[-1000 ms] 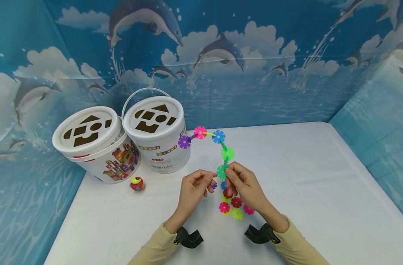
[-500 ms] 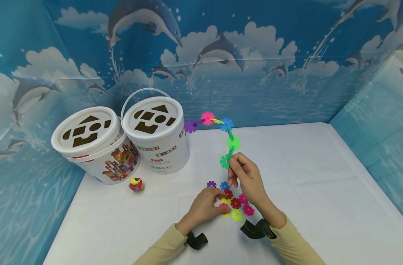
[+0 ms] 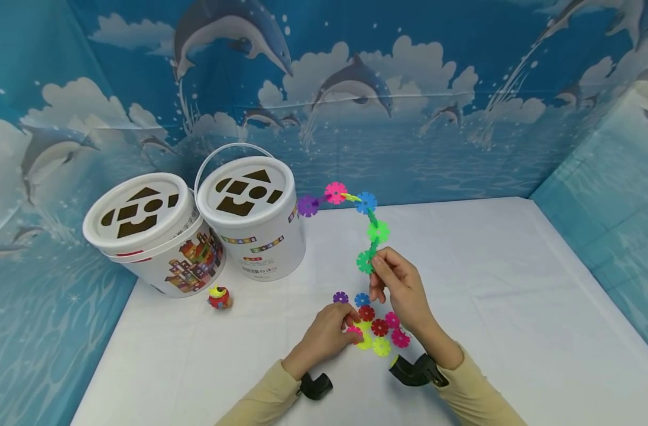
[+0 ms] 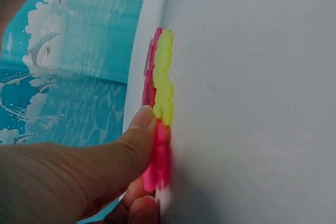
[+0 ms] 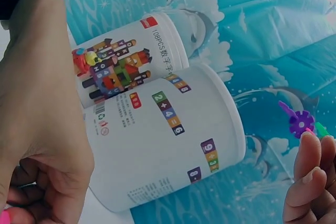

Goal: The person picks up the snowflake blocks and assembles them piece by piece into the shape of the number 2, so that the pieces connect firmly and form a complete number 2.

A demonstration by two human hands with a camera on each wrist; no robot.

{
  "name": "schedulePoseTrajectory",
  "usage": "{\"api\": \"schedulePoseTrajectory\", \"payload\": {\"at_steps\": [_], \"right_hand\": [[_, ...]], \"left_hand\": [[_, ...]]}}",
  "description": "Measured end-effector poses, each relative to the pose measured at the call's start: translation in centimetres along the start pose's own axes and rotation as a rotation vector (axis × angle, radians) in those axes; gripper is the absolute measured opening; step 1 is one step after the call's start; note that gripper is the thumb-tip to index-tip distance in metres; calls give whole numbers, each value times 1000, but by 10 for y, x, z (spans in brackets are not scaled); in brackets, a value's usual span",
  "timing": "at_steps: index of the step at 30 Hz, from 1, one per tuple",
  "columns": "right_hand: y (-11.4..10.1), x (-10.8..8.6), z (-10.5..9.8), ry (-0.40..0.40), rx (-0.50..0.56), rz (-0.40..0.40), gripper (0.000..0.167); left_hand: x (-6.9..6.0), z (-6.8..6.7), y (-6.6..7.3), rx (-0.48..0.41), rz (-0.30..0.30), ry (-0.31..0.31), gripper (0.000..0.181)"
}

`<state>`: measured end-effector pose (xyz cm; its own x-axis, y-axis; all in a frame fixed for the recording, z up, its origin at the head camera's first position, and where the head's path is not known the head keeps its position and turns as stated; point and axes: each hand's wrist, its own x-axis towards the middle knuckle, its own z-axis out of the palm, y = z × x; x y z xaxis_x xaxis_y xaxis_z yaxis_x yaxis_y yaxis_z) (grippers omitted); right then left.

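Note:
A curved chain of joined notched discs, purple, pink, yellow, blue and greens, is held up by my right hand (image 3: 404, 290), which pinches its lowest green disc (image 3: 365, 261). In the right wrist view the chain's purple disc (image 5: 302, 124) shows beyond the fingertips. My left hand (image 3: 326, 334) is down at the loose discs, thumb and fingers on a pink disc (image 3: 355, 335). The left wrist view shows that pink disc (image 4: 158, 163) between thumb and fingers, beside yellow discs (image 4: 164, 77). Around it lie red, yellow, blue, purple and pink discs.
Two white lidded buckets stand at the back left, one (image 3: 156, 236) beside the other (image 3: 255, 236). A small red and yellow toy (image 3: 220, 297) sits in front of them on the white table (image 3: 489, 266). A dolphin-print cloth (image 3: 436, 148) hangs behind.
My left hand has moved down and right from near the chain to the loose discs and taken a pink one. My right hand has raised the chain slightly and shifted it to the right.

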<state>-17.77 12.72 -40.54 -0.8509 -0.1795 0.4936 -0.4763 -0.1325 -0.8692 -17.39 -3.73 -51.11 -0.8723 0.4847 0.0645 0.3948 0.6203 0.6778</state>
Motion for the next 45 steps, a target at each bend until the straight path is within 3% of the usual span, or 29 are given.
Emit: {"api": "schedulePoseTrajectory", "payload": {"at_steps": [6,16,21,27,29,32,38,45], "right_hand": [[0,0,-1,-1,22,-1,17],[0,0,-1,-1,30,7,18],[0,1,-2,-6,33,3,18],[0,0,-1,-2,39,-4,18],[-1,-1,0,3,40,1,17],[-2,-2,2,9,27,10,16],[-5,-5,6,7,-1,26,16],[-5,-9,13,20,-31,30,16]], "left_hand": [[1,-6,1,-22,-18,-57,19],[2,-28,3,-163,-8,-56,15],[-1,-46,18,-330,0,57,11],[-11,-64,38,-634,75,280,13],[-13,-68,43,-685,105,344,12],[-16,-73,52,-709,145,407,10],[-22,-87,72,-700,250,472,6],[-23,-88,75,-691,323,527,7]]}}
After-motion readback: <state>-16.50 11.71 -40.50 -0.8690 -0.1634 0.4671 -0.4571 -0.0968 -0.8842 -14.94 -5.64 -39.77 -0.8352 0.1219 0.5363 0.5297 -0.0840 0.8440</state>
